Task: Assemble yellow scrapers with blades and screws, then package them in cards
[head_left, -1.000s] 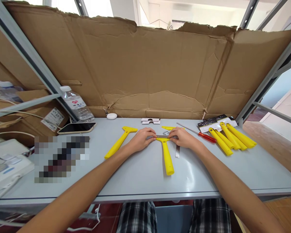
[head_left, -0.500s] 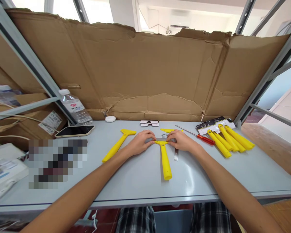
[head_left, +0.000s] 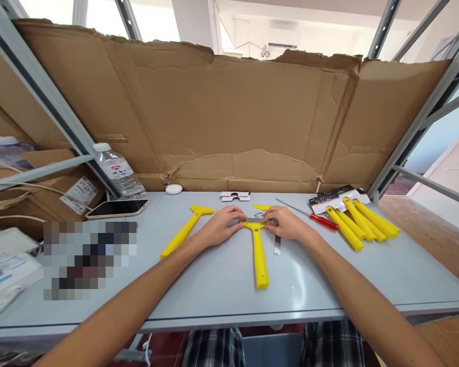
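A yellow scraper (head_left: 259,257) lies in the middle of the table, its handle toward me and its wide head away from me. A thin metal blade (head_left: 254,220) runs along the head. My left hand (head_left: 222,225) pinches the left end of the head and blade between closed fingers. At the other end, my right hand (head_left: 285,223) has its fingertips closed on the head in the same way. Small screws (head_left: 259,214) and a flat yellow piece (head_left: 263,207) lie just beyond the blade. A narrow metal strip (head_left: 277,245) is partly under my right hand.
Another yellow scraper (head_left: 181,234) lies left of my left hand. To the right are a red-handled screwdriver (head_left: 323,220), several yellow handles (head_left: 367,224) and black-and-white packaging (head_left: 334,199). A phone (head_left: 118,208) and plastic bottle (head_left: 118,171) are at the left. Cardboard (head_left: 252,117) walls the back.
The handle's near end has shifted slightly left and toward me. Both hands keep their hold at the scraper's head. The whole view has dropped slightly.
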### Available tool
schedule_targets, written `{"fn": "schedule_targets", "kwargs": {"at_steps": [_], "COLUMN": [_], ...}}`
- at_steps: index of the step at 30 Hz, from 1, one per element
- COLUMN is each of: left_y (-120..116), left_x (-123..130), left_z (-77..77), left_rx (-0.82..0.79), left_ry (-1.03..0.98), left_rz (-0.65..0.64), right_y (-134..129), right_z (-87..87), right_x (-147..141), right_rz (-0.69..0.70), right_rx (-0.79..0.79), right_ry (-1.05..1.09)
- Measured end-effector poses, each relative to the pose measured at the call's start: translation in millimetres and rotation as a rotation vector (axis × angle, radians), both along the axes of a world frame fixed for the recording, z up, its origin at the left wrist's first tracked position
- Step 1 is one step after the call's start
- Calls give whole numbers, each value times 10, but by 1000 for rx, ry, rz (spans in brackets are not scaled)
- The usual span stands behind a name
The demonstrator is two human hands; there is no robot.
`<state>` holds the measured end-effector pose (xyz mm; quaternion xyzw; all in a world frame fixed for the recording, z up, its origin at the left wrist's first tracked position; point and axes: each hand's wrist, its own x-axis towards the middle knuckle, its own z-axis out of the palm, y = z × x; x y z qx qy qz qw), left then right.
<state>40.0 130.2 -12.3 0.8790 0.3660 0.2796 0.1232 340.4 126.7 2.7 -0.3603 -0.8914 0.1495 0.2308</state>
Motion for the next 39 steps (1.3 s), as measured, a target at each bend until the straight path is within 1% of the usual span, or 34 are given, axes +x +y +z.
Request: {"fn": "schedule_targets", "kwargs": {"at_steps": [4,10,25,35,39], "left_y": [10,-3,-8,6,1], "left_x": [-5,-9,-3,-9,-8], "left_z": [-15,-11,-15,-30,-20], "left_rx": [9,-4,5,13,18], "left_ry": [6,59,36,21,31], "left_rz": [13,22,9,5,13], "right_y": [2,0,1,-31,-15], "right_z": [-5,-6,-25,27,89], "right_x": [2,-19,-23,-14,64], "right_rz": [-5,-3,-30,-39,-60], "right_rx": [6,-30,-15,-21,19], "right_ry": [7,-7,-47,-35,16]}}
